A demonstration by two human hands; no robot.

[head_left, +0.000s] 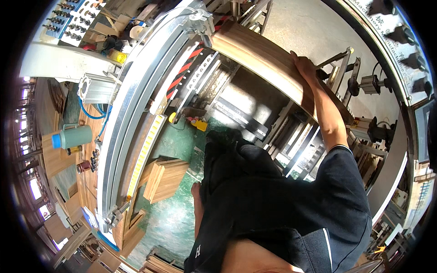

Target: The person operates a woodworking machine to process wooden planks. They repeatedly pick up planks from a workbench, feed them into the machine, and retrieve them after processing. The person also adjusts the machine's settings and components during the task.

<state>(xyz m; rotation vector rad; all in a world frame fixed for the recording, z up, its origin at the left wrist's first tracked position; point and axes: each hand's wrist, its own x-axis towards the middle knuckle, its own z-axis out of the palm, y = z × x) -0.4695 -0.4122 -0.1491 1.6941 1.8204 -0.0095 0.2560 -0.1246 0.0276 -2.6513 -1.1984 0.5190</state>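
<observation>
My right hand (pixel 302 66) grips the far edge of a long wooden board (pixel 255 54), which lies across the metal rails (pixel 296 136) of a machine at the upper right. My forearm reaches over the board's right end. My left hand (pixel 196 190) hangs low at my left side, partly hidden by my dark clothing; its fingers are too hidden to read. It is near a stack of wooden boards (pixel 164 179) on the green floor. The board's left end meets a metal fitting (pixel 200 25) on a long aluminium beam (pixel 125 113) with red-and-black striped edging beside it.
A green jug with a blue lid (pixel 77 135) stands on a wooden surface at left, near a pneumatic cylinder (pixel 95 88) with blue hoses. A rack of bits (pixel 68 20) is at top left. Black clamps (pixel 378 129) and a white machine frame (pixel 389 182) border the right.
</observation>
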